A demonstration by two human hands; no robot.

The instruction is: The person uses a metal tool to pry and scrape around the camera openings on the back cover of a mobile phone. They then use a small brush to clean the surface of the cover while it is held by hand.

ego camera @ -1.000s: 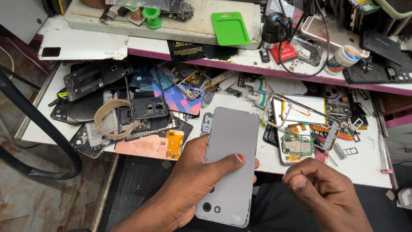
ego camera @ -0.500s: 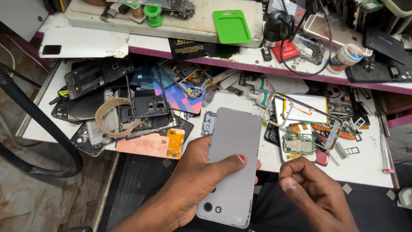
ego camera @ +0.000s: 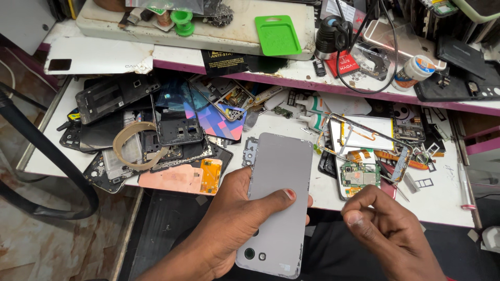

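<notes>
Grey phone back cover [ego camera: 278,203] sits in the left hand [ego camera: 229,229], thumb clamped across it, camera holes toward the wrist, above the bench edge. Right hand [ego camera: 388,234] hovers just beside, fingers curled together, holding nothing.

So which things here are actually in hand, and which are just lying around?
In hand:
- grey phone back cover, gripped by the left hand
- right hand, fingers pinched, beside it

Lying about:
- green plastic tray
- opened phone with green circuit board
- tan tape loop
- white jar
</notes>
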